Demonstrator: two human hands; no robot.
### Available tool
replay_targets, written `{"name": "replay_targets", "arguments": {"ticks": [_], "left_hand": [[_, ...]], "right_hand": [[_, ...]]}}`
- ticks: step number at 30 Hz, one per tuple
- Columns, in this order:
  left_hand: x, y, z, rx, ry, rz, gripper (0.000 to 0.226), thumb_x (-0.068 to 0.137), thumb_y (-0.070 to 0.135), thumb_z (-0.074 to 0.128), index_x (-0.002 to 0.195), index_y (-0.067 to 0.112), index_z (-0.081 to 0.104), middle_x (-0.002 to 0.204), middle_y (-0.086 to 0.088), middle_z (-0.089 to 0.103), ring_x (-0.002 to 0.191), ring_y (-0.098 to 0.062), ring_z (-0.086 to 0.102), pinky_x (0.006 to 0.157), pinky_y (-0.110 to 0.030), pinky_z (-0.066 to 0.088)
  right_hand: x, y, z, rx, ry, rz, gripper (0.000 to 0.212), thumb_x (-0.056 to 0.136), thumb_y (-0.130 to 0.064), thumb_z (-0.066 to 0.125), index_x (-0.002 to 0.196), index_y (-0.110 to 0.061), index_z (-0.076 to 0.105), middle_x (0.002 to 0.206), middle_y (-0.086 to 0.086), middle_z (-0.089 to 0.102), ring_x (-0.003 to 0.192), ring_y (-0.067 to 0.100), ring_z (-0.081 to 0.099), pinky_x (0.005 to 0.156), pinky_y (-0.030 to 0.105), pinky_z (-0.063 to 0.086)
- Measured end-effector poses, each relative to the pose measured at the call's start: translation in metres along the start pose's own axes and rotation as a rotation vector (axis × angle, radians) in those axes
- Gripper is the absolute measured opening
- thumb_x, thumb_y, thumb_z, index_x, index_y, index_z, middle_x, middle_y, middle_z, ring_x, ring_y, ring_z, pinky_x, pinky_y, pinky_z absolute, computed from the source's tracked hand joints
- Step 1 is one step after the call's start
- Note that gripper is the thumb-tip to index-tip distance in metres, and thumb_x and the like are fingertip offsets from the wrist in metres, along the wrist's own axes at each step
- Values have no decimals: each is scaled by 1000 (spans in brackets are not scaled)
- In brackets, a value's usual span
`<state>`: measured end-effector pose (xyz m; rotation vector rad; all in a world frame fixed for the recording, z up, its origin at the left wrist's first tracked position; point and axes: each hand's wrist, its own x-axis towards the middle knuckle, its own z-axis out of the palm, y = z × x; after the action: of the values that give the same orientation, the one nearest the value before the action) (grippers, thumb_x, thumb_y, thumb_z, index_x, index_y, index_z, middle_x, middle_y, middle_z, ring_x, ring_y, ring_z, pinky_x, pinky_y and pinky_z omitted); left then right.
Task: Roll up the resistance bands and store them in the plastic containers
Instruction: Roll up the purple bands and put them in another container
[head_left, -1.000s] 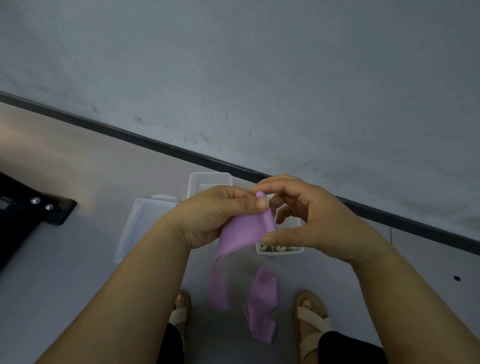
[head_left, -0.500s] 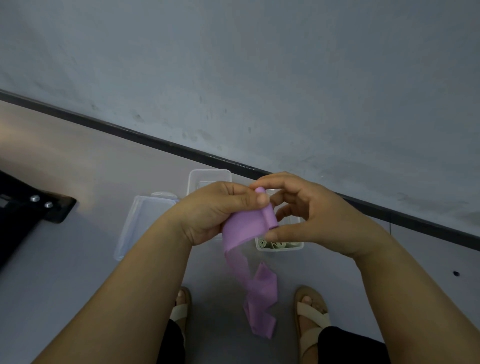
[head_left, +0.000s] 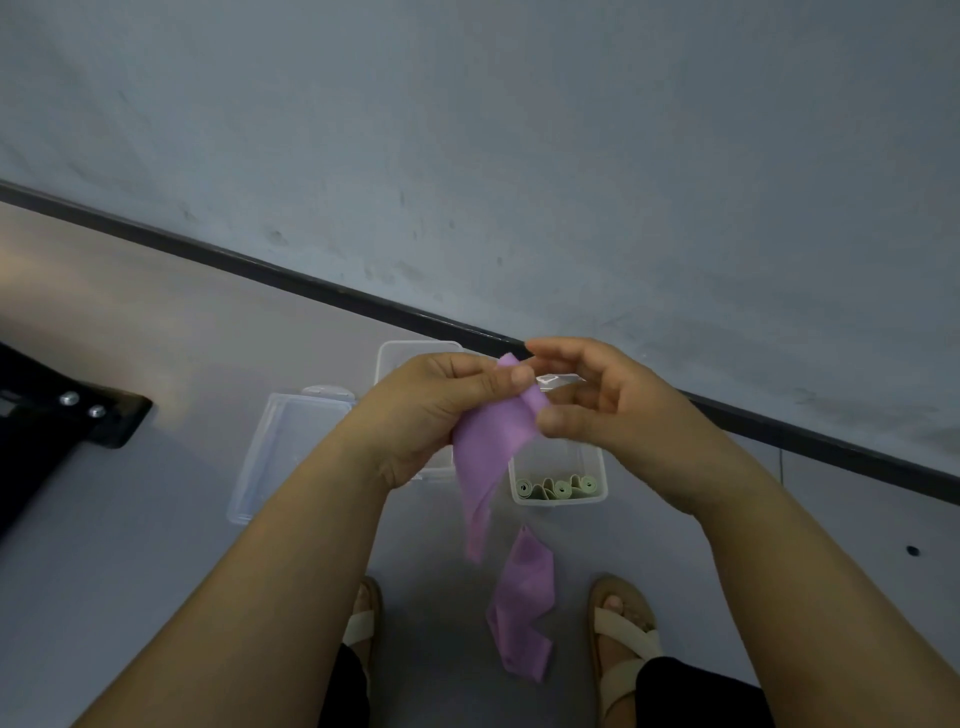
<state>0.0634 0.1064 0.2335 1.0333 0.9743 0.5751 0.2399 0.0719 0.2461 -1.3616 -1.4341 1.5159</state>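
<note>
Rolled pale-green bands (head_left: 556, 488) already sit in the small clear plastic container (head_left: 598, 467) on the floor, while the long purple rubber resistance band (head_left: 488, 457) hangs above it barely rolled, its top end pinched by the curled fingers of the left hand (head_left: 431, 415) and the right hand (head_left: 613, 410), so rolling and storing it remain.

The top end of the purple resistance band (head_left: 488, 452) is buried between the left grip (head_left: 431, 415) and the right grip (head_left: 613, 415), so how far it is rolled cannot be told. Its hanging tip is blurred. The left grip covers most of the middle container (head_left: 410, 349). The right grip hides the far half of the right container (head_left: 598, 467), and its green rolls (head_left: 556, 488) are too small to count. A black object (head_left: 52, 431) is cut off at the left edge. Both forearms run off the bottom edge. A dark floor spot (head_left: 912, 550) is too small to identify.
</note>
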Motion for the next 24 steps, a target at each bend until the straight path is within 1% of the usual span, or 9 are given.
{"name": "replay_targets", "arguments": {"ticks": [3, 6, 8, 10, 12, 14, 18, 21, 24], "left_hand": [[5, -3, 0, -37, 118, 35, 34, 48, 43, 72, 73, 19, 77, 84, -4, 73, 84, -18, 65, 83, -32, 52], [6, -3, 1, -55, 190, 64, 36, 48, 45, 71, 74, 22, 77, 85, -1, 72, 87, -19, 63, 83, -35, 53], [7, -3, 3, -48, 220, 77, 36, 49, 45, 70, 76, 21, 77, 92, -4, 72, 92, -23, 63, 86, -39, 53], [6, -2, 5, -42, 216, 91, 33, 53, 43, 70, 77, 22, 77, 95, -6, 71, 94, -24, 63, 88, -42, 52], [7, -1, 6, -45, 199, 103, 28, 57, 40, 69, 77, 22, 77, 91, -4, 72, 90, -21, 64, 87, -41, 52], [7, -1, 6, -31, 190, 116, 26, 61, 36, 67, 80, 21, 75, 90, -2, 73, 87, -17, 66, 84, -37, 54], [6, -2, 8, 109, 200, 160, 20, 73, 28, 67, 91, 22, 71, 88, 3, 74, 85, -12, 69, 76, -28, 57], [5, -1, 9, 172, 224, 185, 13, 78, 23, 68, 90, 25, 71, 85, 6, 74, 81, -9, 67, 74, -25, 55], [6, -2, 10, 192, 246, 208, 10, 79, 21, 69, 87, 26, 72, 81, 6, 74, 77, -8, 66, 74, -26, 54]], "right_hand": [[5, 2, 4, 109, 174, 11, 42, 63, -47, 57, 97, -23, 62, 86, -8, 69, 74, 5, 65, 77, 25, 55], [8, 4, 7, 146, 288, 1, 44, 64, -49, 55, 89, -15, 65, 69, -6, 69, 67, 6, 64, 76, 25, 56], [10, 4, 10, 161, 302, -13, 41, 63, -47, 59, 87, -15, 66, 69, -6, 70, 69, 8, 65, 76, 24, 56], [10, 5, 14, 187, 306, -38, 29, 67, -39, 62, 85, -16, 65, 70, -7, 71, 69, 7, 67, 71, 20, 56], [11, 6, 16, 167, 340, -72, 12, 76, -30, 65, 82, -20, 65, 71, -10, 71, 69, 5, 67, 67, 17, 55], [12, 8, 14, 143, 389, -94, 2, 79, -25, 65, 80, -24, 65, 72, -13, 71, 71, 4, 67, 66, 16, 54], [12, 11, 7, 57, 410, -123, 5, 79, -24, 67, 79, -29, 64, 75, -16, 69, 76, 2, 66, 71, 18, 55], [12, 12, 3, 0, 404, -150, 8, 78, -24, 67, 80, -31, 64, 73, -18, 68, 76, -2, 64, 71, 14, 54], [11, 12, 2, -15, 408, -167, 10, 78, -21, 69, 80, -30, 65, 74, -14, 67, 74, -3, 63, 71, 13, 52]]}}
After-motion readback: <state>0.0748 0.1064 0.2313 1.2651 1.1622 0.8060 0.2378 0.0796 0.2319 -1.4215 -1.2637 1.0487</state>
